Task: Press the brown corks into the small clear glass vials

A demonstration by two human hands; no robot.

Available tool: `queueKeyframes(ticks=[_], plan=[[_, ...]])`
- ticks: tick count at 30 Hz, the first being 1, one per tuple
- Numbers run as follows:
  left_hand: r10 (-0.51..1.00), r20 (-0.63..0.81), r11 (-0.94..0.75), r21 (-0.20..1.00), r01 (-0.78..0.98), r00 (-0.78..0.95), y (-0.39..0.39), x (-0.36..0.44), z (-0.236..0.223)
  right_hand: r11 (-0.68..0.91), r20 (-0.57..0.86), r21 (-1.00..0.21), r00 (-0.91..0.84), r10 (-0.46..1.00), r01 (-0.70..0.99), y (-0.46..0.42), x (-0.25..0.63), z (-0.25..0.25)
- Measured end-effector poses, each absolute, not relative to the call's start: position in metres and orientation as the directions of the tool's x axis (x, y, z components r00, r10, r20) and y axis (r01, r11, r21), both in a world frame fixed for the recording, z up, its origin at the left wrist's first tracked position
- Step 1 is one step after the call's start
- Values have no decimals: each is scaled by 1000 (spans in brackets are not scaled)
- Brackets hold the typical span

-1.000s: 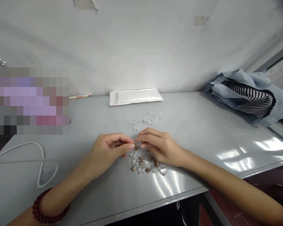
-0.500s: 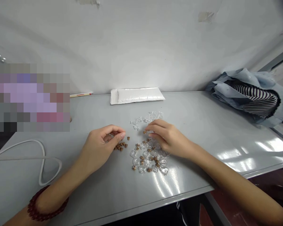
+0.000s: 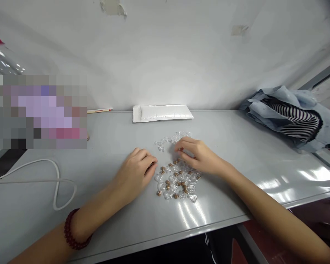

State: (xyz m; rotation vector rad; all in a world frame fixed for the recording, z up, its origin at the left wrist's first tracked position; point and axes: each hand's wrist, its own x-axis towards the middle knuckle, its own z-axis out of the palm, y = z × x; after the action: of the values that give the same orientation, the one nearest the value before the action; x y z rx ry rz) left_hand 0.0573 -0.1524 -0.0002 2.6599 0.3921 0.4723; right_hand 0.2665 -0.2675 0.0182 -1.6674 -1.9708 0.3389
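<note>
My left hand (image 3: 136,172) lies just beside the heap of small glass bottles and brown corks (image 3: 176,182) on the counter (image 3: 236,179), its fingers (image 3: 150,161) loosely curled. My right hand (image 3: 198,156) sits over the heap's far edge, fingers bent. I cannot tell whether either hand grips anything. Loose clear glass pieces (image 3: 172,141) lie just beyond the heap, a white padded envelope (image 3: 162,113) farther off.

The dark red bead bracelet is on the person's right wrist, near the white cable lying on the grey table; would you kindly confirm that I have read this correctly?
Not quite: the head view shows the dark red bead bracelet on the person's left wrist, not the right. The rest is correct: it is near the white cable lying on the grey table.
</note>
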Motion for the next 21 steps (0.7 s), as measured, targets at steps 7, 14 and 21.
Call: queueKeyframes(ticks=[7, 14, 21], plan=[[324, 273, -889, 414, 193, 906, -159, 57, 2, 302, 288, -414, -192, 938, 859, -250, 256, -3], [321, 334, -881, 448, 150, 886, -159, 57, 0, 291, 278, -431, -181, 943, 854, -249, 263, 0], [344, 399, -822, 566, 67, 850, -159, 57, 4, 214, 215, -503, -119, 969, 837, -254, 264, 4]])
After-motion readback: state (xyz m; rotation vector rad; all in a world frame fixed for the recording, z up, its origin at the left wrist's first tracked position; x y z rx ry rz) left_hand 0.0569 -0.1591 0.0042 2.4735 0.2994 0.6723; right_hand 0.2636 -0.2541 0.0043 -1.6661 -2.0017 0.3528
